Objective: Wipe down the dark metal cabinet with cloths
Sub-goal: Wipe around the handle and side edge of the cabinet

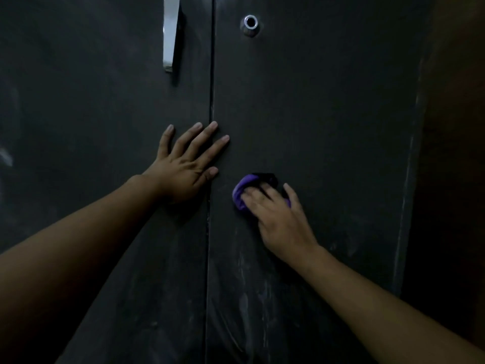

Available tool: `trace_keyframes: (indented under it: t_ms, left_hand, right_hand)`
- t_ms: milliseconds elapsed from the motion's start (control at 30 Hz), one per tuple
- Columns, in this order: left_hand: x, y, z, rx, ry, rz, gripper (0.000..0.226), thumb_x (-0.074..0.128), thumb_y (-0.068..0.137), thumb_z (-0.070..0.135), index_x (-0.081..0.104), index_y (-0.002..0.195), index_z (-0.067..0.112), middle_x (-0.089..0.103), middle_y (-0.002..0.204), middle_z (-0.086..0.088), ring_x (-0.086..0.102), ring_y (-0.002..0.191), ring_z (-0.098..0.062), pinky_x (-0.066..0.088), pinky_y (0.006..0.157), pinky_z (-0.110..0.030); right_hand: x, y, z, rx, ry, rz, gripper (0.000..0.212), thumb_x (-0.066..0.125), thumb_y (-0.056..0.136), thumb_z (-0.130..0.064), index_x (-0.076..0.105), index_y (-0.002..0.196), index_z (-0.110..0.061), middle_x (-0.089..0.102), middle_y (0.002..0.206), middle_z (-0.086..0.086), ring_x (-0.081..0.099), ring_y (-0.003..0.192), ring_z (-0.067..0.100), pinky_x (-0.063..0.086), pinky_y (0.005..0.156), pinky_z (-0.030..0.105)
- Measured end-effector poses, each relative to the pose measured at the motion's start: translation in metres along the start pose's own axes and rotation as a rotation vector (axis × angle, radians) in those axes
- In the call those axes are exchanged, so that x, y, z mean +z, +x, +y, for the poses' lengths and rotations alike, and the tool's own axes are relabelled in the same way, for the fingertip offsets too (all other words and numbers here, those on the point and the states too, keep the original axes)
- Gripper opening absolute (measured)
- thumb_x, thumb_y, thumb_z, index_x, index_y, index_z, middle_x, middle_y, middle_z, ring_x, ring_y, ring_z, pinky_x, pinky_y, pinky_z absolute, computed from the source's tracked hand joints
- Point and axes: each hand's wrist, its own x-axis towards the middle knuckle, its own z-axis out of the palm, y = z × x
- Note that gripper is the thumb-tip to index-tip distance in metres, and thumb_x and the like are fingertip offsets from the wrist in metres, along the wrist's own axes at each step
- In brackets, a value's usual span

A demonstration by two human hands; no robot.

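The dark metal cabinet (328, 114) fills the view, with two doors that meet at a vertical seam in the middle. My left hand (186, 164) lies flat on the left door with its fingers spread, the fingertips reaching across the seam. My right hand (278, 216) presses a bunched purple cloth (241, 193) against the right door, fingers laid over the cloth. Part of the cloth is hidden under that hand. Pale dusty streaks mark the lower right door.
A shiny metal handle (170, 32) hangs on the left door near the top. A round silver lock (250, 23) sits high on the right door. The cabinet's right edge (409, 179) borders a dark brownish wall.
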Motion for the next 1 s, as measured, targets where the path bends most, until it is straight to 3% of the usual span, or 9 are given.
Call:
trace_keyframes:
  t_ms: [200,300,433,500,667,767,867,933,1000]
  left_hand:
    - [-0.003,0.000,0.000,0.005,-0.016,-0.016,0.058,-0.008,0.090,0.065,-0.040,0.137,0.053,-0.021,0.165,0.009,-0.016,0.151,-0.014,-0.017,0.117,-0.049]
    - [-0.004,0.001,0.003,-0.013,-0.043,-0.044,0.059,-0.005,0.091,0.065,-0.035,0.140,0.052,-0.023,0.164,0.009,-0.017,0.151,-0.014,-0.020,0.115,-0.049]
    - [-0.004,-0.001,0.002,-0.018,-0.034,-0.060,0.064,-0.006,0.087,0.063,-0.035,0.141,0.046,-0.031,0.159,0.013,-0.021,0.150,-0.013,-0.021,0.114,-0.049]
    - [-0.006,-0.003,-0.001,0.005,-0.014,-0.072,0.065,0.003,0.092,0.060,-0.035,0.141,0.042,-0.038,0.152,0.015,-0.027,0.147,-0.011,-0.023,0.113,-0.048]
    - [-0.018,-0.002,-0.002,0.020,-0.090,-0.200,0.090,0.043,0.100,0.035,-0.033,0.147,0.037,-0.048,0.142,0.020,-0.038,0.137,-0.006,-0.029,0.109,-0.047]
    - [-0.023,-0.001,-0.001,0.013,-0.119,-0.244,0.096,0.048,0.097,0.029,-0.033,0.147,0.039,-0.051,0.139,0.021,-0.041,0.136,-0.006,-0.032,0.107,-0.046]
    - [-0.028,-0.003,0.001,0.005,-0.136,-0.279,0.094,0.045,0.099,0.029,-0.035,0.146,0.040,-0.051,0.141,0.020,-0.041,0.137,-0.008,-0.032,0.108,-0.048]
    - [-0.029,-0.004,0.002,0.009,-0.136,-0.285,0.093,0.044,0.100,0.029,-0.036,0.146,0.040,-0.050,0.142,0.018,-0.039,0.139,-0.009,-0.031,0.109,-0.049]
    - [-0.028,-0.004,0.003,0.007,-0.134,-0.280,0.093,0.045,0.100,0.030,-0.035,0.146,0.040,-0.050,0.142,0.018,-0.039,0.139,-0.009,-0.029,0.110,-0.050]
  right_hand:
    - [-0.008,0.001,0.026,-0.452,-0.118,-0.101,0.056,0.038,0.076,-0.022,0.071,0.119,-0.034,0.065,0.129,-0.017,0.057,0.126,0.012,0.026,0.108,0.054]
    - [-0.021,0.027,0.041,-0.297,-0.035,-0.001,0.054,0.038,0.076,-0.019,0.073,0.116,-0.031,0.068,0.126,-0.014,0.059,0.124,0.014,0.029,0.110,0.058]
    - [-0.027,0.057,0.010,0.031,0.086,0.057,0.056,0.040,0.090,-0.010,0.054,0.142,-0.024,0.049,0.151,-0.005,0.041,0.141,0.021,0.022,0.113,0.062]
    - [-0.018,0.059,-0.012,0.075,0.107,0.084,0.058,0.035,0.090,-0.012,0.049,0.146,-0.021,0.044,0.154,-0.002,0.037,0.143,0.024,0.023,0.113,0.062]
    - [-0.002,0.033,-0.019,-0.161,-0.007,-0.009,0.064,0.031,0.084,-0.016,0.051,0.144,-0.025,0.050,0.149,-0.006,0.041,0.139,0.020,0.022,0.113,0.059]
    - [0.003,0.008,-0.009,-0.335,-0.112,-0.099,0.060,0.040,0.084,-0.018,0.053,0.142,-0.028,0.053,0.146,-0.010,0.039,0.139,0.017,0.020,0.113,0.055]
    - [-0.002,-0.007,0.006,-0.469,-0.136,-0.219,0.058,0.055,0.079,-0.021,0.059,0.136,-0.033,0.056,0.142,-0.015,0.047,0.136,0.015,0.037,0.109,0.055]
    - [-0.011,-0.005,0.021,-0.491,-0.074,-0.174,0.053,0.051,0.079,-0.019,0.066,0.128,-0.031,0.062,0.136,-0.013,0.056,0.128,0.017,0.040,0.105,0.047]
    - [-0.021,0.009,0.037,-0.354,0.077,0.016,0.048,0.045,0.083,-0.012,0.069,0.124,-0.017,0.066,0.131,-0.001,0.062,0.119,0.025,0.044,0.097,0.040]
